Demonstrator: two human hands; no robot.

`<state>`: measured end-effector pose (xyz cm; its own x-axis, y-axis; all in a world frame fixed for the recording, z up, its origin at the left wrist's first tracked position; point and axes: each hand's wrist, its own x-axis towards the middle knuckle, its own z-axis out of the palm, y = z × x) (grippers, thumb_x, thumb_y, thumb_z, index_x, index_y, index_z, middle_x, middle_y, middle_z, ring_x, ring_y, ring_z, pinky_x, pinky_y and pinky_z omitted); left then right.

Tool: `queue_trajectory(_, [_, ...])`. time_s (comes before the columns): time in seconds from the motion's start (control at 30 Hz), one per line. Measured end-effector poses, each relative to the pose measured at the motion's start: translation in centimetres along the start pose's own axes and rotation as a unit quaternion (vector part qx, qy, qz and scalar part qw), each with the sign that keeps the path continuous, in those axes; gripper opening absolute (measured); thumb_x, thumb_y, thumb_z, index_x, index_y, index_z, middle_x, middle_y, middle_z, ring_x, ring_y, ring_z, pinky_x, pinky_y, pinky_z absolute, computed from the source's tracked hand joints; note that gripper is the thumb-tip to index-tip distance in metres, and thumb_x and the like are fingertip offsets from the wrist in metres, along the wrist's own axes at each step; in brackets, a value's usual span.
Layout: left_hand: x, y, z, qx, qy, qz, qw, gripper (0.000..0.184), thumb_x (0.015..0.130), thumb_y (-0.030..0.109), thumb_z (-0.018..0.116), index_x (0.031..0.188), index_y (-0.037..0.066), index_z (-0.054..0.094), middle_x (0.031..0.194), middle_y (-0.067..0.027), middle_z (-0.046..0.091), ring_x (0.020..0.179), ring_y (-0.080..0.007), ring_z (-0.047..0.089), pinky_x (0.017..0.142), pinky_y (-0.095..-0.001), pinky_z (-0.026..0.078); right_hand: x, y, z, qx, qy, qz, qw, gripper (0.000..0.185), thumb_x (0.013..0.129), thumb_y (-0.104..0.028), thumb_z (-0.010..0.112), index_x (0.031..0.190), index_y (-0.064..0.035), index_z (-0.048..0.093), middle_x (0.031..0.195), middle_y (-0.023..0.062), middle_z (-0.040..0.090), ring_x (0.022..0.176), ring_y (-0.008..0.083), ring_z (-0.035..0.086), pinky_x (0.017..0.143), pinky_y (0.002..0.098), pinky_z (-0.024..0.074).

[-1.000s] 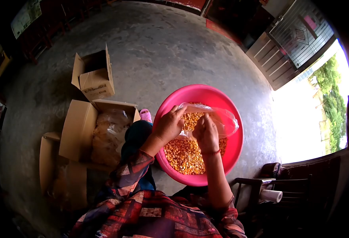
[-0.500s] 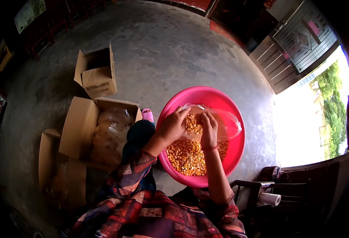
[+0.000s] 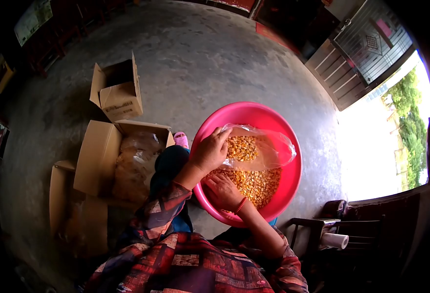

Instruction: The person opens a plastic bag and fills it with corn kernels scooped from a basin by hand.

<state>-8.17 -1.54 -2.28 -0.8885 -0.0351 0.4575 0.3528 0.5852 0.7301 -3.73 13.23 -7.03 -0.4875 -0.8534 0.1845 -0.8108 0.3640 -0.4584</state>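
Observation:
A pink basin [image 3: 291,193] holds loose yellow corn kernels [image 3: 259,188]. Inside it, over the kernels, lies a clear plastic bag [image 3: 268,149] with some corn in it. My left hand [image 3: 211,152] pinches the bag's edge at the basin's left side. Lower down, my right hand [image 3: 224,194], with a red bracelet at the wrist, rests on the loose kernels near the basin's lower left wall. Its fingers are stretched out and partly apart; the fingertips touch the corn, and no kernels show in the palm, which faces away.
Left of my legs stands an open cardboard box [image 3: 94,156] with filled plastic bags [image 3: 137,163]. Another open box [image 3: 122,102] sits beyond it, and a third [image 3: 61,195] nearer me. A dark chair [image 3: 317,225] with a white paper roll [image 3: 334,240] is at right, below an open doorway.
My right hand has let go of the bag and moved down and left onto the loose corn. The left hand keeps hold of the bag's edge.

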Motion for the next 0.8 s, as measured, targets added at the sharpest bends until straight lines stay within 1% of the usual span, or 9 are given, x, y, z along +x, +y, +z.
queue_trajectory(0.33, [0.0,0.1,-0.1,-0.007,-0.002,0.001,1.0,0.036,0.08,0.002,0.05,0.116,-0.002,0.052,0.107,-0.0217,0.056,0.098,-0.0371,0.056,0.082,-0.0397,0.047,-0.8,-0.3,-1.4,-0.014,-0.012,-0.044,0.999,0.016,0.08,-0.021,0.057,0.085,-0.0059,0.057,0.082,0.0093,0.056,0.079,0.0278,0.056,0.071,0.0381,0.0446])
queue_trajectory(0.5, [0.0,0.1,-0.2,-0.007,0.003,0.008,1.0,0.036,0.08,0.002,0.05,0.115,-0.002,0.052,0.107,-0.0216,0.056,0.097,-0.037,0.056,0.08,-0.0395,0.048,-0.7,-1.1,-2.8,0.015,0.004,-0.001,1.0,0.012,0.08,-0.017,0.057,0.077,-0.0065,0.054,0.07,0.0106,0.054,0.067,0.0286,0.056,0.057,0.0379,0.0467])
queue_trajectory(0.53, [0.0,0.0,-0.1,-0.007,0.003,0.007,1.0,0.036,0.08,0.002,0.05,0.115,-0.002,0.052,0.107,-0.0216,0.056,0.097,-0.037,0.056,0.08,-0.0395,0.048,-0.7,-0.5,-2.0,0.121,0.08,0.072,0.987,0.009,0.082,-0.013,0.056,0.076,-0.0065,0.053,0.066,0.0116,0.052,0.059,0.0302,0.052,0.056,0.0365,0.0463])
queue_trajectory(0.57, [0.1,0.0,-0.1,-0.007,0.002,0.002,1.0,0.036,0.079,0.002,0.05,0.115,-0.002,0.052,0.107,-0.0216,0.056,0.097,-0.037,0.056,0.08,-0.0395,0.048,-0.9,-0.5,-2.2,0.186,0.124,0.134,0.965,0.012,0.088,-0.013,0.053,0.077,-0.0068,0.052,0.064,0.0065,0.05,0.053,0.023,0.049,0.051,0.0307,0.0431])
queue_trajectory(0.63, [0.0,0.2,-0.1,-0.008,-0.002,-0.003,1.0,0.036,0.079,0.002,0.051,0.115,-0.002,0.053,0.107,-0.0216,0.056,0.097,-0.037,0.056,0.08,-0.0396,0.048,-0.4,-1.0,-3.4,0.509,0.165,0.353,0.768,0.016,0.093,-0.019,0.049,0.082,-0.0086,0.052,0.062,-0.0004,0.047,0.049,0.0129,0.042,0.045,0.0242,0.0364])
queue_trajectory(0.67, [0.0,0.3,-0.2,-0.009,-0.004,-0.01,1.0,0.036,0.079,0.002,0.051,0.115,-0.002,0.053,0.107,-0.0215,0.056,0.097,-0.0369,0.056,0.08,-0.0396,0.048,-0.8,-0.1,-3.5,0.597,0.19,0.328,0.707,0.016,0.095,-0.023,0.046,0.087,-0.0106,0.052,0.063,-0.0037,0.046,0.049,0.0061,0.039,0.041,0.0211,0.0313])
queue_trajectory(0.7, [0.0,0.4,-0.2,-0.009,-0.007,-0.017,1.0,0.036,0.079,0.002,0.051,0.115,-0.002,0.053,0.107,-0.0214,0.056,0.097,-0.0368,0.056,0.08,-0.0397,0.048,-1.1,0.5,-3.6,0.596,0.192,0.328,0.707,0.016,0.095,-0.023,0.046,0.087,-0.0106,0.052,0.063,-0.0037,0.046,0.049,0.0061,0.039,0.041,0.0211,0.0313])
queue_trajectory(0.77, [0.1,0.3,-0.1,-0.009,-0.006,-0.013,1.0,0.036,0.079,0.002,0.051,0.115,-0.002,0.053,0.107,-0.0212,0.056,0.097,-0.0367,0.056,0.08,-0.0397,0.048,-1.4,1.1,-3.7,0.695,0.26,0.385,0.549,0.016,0.095,-0.024,0.046,0.09,-0.0106,0.052,0.064,-0.0025,0.047,0.047,0.0065,0.037,0.039,0.0215,0.0293])
queue_trajectory(0.8, [0.1,0.3,-0.1,-0.007,-0.004,-0.01,1.0,0.036,0.079,0.002,0.051,0.115,-0.002,0.053,0.107,-0.021,0.056,0.097,-0.0366,0.056,0.08,-0.0398,0.048,-1.1,0.6,-4.3,0.699,0.275,0.374,0.545,0.016,0.095,-0.024,0.046,0.088,-0.0101,0.051,0.064,-0.0019,0.048,0.046,0.0068,0.038,0.038,0.0214,0.0286])
